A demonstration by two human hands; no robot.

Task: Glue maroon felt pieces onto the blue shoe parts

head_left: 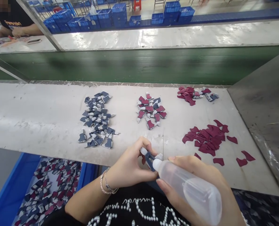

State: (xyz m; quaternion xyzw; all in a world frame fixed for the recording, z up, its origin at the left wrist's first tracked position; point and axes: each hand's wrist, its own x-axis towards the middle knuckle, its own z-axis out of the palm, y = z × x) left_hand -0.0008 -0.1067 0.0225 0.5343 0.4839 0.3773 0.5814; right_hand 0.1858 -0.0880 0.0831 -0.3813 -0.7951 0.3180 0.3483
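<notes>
Recording a squeeze bottle (191, 192) held to a small navy-and-white piece (150, 160) at the table's near edge

Left hand (131, 163) pinches the piece between its fingers, narrowly closed; right hand (201, 168) wraps its fingers around the bottle, its white nozzle (156, 164) at the piece; table (37, 119) carries a navy heap (95, 120), a mixed navy-and-maroon heap (151, 110), a small mixed heap (192, 95) and a spread of maroon pieces (206, 138); by appearance, the table pieces are partly parted by colour, with some heaps mixed; more pieces lie in a blue crate (13, 188) below the table edge; co-worker's hands (6, 32) rest at the far bench, beyond a green belt (139, 66); hidden: whether the nozzle touches the piece, what the translucent bottle contains, and the crate's full load, cut off by the frame.
</notes>
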